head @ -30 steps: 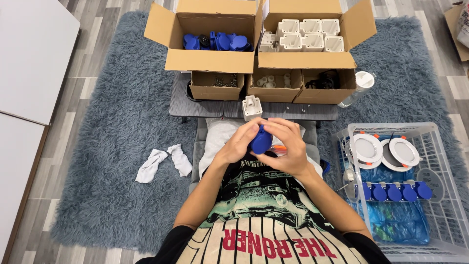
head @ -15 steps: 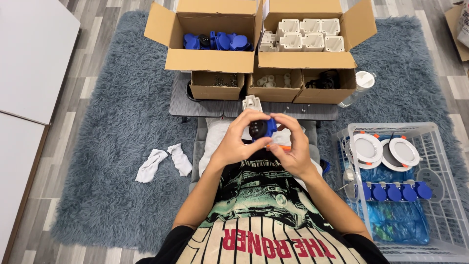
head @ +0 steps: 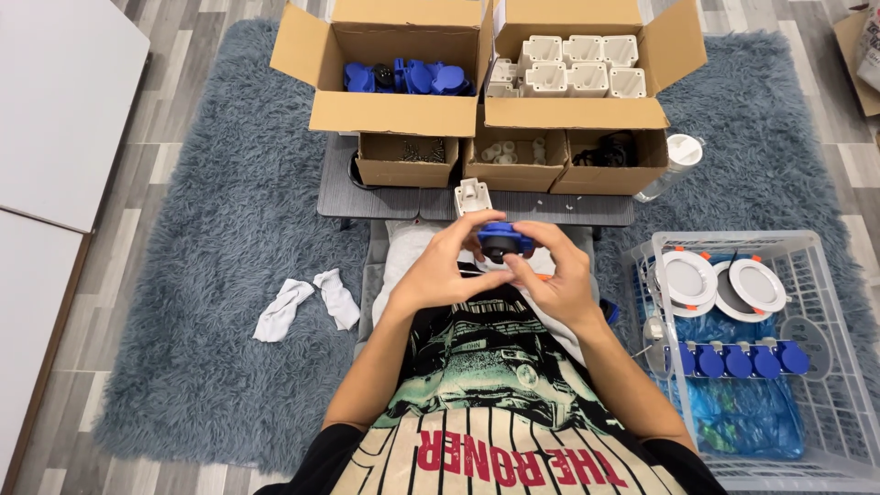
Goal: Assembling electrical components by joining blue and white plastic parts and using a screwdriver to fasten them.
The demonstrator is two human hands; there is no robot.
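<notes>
Grey shag rug (head: 211, 229), wood floor, low tray w/ boxes ahead. You've got both hands clamped on the blue socket part (head: 502, 240): left hand (head: 440, 270) and right hand (head: 550, 275) pinch it from either side, held above your lap. Vs. half a sec ago it's lower and turned; its dark round opening now faces up toward you, long axis left-right. Beyond: box of blue parts (head: 403, 78), box of white housings (head: 573, 64), wire basket (head: 825, 394) to your right.

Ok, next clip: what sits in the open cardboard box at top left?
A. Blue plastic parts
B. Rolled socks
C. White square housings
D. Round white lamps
A: the top-left cardboard box holds blue plastic parts, like the blue part held between both hands.
</notes>
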